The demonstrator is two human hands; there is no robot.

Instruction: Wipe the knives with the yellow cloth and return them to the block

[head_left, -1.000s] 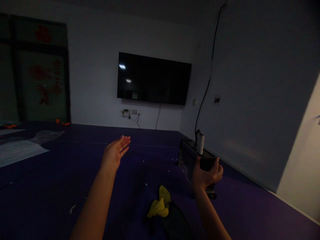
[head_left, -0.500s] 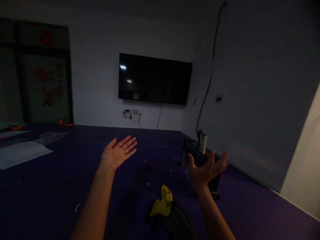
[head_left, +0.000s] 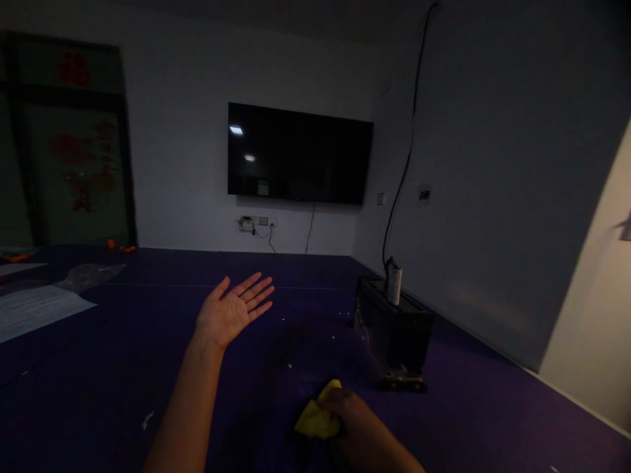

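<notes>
My left hand (head_left: 231,313) is raised over the dark purple floor, palm up and fingers spread, holding nothing. My right hand (head_left: 351,412) is low near the bottom of the view, resting on a crumpled yellow cloth (head_left: 315,420) that lies on the floor; its fingers are dim and curled over the cloth. A dark boxy device (head_left: 394,328) stands to the right of the hands, with a small white cylinder (head_left: 394,284) on top and a black cable running up the wall.
A black television (head_left: 298,154) hangs on the far white wall, with a socket and wires below. White sheets (head_left: 34,303) and clear plastic lie on the floor at the left. A dark glass door with red decorations stands at the far left.
My right hand has let go of the dark device and dropped down onto the yellow cloth. My left hand turned palm up and stayed raised.
</notes>
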